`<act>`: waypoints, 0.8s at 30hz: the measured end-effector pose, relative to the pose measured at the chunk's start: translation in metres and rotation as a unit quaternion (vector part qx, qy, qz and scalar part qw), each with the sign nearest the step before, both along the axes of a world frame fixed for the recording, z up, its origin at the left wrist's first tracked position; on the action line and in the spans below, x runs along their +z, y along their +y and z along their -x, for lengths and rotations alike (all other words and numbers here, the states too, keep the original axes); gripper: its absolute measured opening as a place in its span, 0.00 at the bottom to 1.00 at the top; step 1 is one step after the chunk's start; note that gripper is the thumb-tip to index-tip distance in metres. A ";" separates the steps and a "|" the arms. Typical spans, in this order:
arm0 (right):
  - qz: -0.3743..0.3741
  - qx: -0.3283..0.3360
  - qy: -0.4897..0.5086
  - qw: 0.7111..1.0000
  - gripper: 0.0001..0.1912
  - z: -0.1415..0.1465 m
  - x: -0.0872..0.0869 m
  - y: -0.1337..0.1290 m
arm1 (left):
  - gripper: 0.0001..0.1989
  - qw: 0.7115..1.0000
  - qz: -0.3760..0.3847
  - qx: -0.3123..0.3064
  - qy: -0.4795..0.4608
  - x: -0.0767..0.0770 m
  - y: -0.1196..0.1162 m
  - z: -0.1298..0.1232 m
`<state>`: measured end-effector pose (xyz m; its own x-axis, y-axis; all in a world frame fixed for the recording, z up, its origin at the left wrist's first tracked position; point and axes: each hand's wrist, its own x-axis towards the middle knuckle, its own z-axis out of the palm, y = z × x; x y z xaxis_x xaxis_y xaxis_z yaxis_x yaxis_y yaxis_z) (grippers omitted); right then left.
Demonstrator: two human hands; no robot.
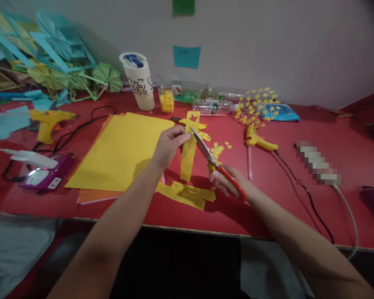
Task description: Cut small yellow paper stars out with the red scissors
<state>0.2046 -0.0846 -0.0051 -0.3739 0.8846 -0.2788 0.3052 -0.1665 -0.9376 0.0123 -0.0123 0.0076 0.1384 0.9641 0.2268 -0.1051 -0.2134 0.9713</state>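
My left hand (172,143) pinches the edge of a yellow paper strip (188,155), held up over the table. Near the strip's top is a star-shaped hole. In my right hand (222,179) is a pair of scissors (208,153) with red handles, its blade tips against the strip beside my left fingertips. Behind the blades lies a small heap of yellow paper stars (217,150). More yellow strips (190,194) rest on the table just below my hands. A dark-tipped cutter (177,120) and yellow scraps (203,135) are partly hidden behind the held strip.
Yellow sheets (121,149) are stacked left on the red table (237,220). Glue guns (48,124) (258,140) with cords lie on both sides. A tumbler (139,81), a cup of yellow pieces (167,99) and plastic bottles (210,106) stand or lie along the wall. A purple power strip (46,174) sits left.
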 end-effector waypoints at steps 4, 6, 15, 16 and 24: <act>-0.001 0.001 -0.002 1.000 0.29 -0.001 -0.002 0.000 | 0.12 1.000 0.013 -0.007 -0.009 -0.001 0.001 0.000; -0.002 0.002 -0.004 1.000 0.28 -0.001 -0.003 0.000 | 0.12 1.000 0.017 -0.010 -0.010 -0.002 0.001 0.000; -0.006 -0.006 -0.015 1.000 0.29 0.000 -0.001 0.000 | 0.12 0.999 0.022 -0.016 -0.017 -0.002 0.002 0.000; -0.007 -0.007 -0.013 1.000 0.29 0.000 -0.001 0.000 | 0.12 0.999 0.023 -0.017 -0.017 -0.001 0.002 0.000; 0.012 -0.036 -0.026 0.999 0.28 0.001 0.004 -0.001 | 0.11 0.999 0.026 -0.030 -0.035 -0.001 0.002 0.000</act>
